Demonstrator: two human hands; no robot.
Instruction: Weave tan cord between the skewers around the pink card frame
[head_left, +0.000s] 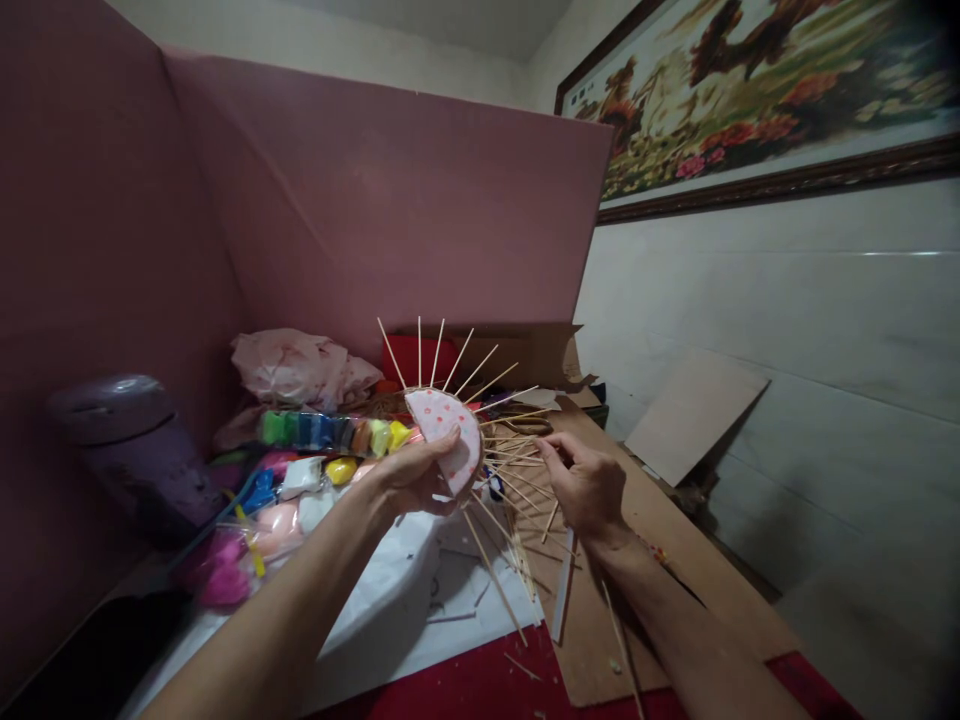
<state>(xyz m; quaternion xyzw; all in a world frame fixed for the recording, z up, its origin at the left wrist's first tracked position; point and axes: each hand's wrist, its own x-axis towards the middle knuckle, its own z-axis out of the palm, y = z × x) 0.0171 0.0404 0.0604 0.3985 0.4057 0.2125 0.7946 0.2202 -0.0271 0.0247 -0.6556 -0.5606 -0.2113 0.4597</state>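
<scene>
My left hand [412,478] grips a half-round piece [444,420] covered in whitish cloth with small red dots. The thumb lies on its face and the other fingers go behind it. Thin wooden sticks [480,372] fan out from its curved edge, up, right and down. To the right, my right hand [589,490] is closed in a pinch at the outer end of a stick [514,441] on the piece's right side. Whether that stick is fixed in the edge I cannot tell, as several overlap there.
Bagged coloured clay [315,432] lies at left, near a purple bottle [142,450] and a crumpled pink bag [300,368]. Loose sticks and a pale strip [562,590] rest on brown cardboard [675,560]. White paper [375,640] covers part of a red surface [465,690]. Pink panels [390,200] stand behind.
</scene>
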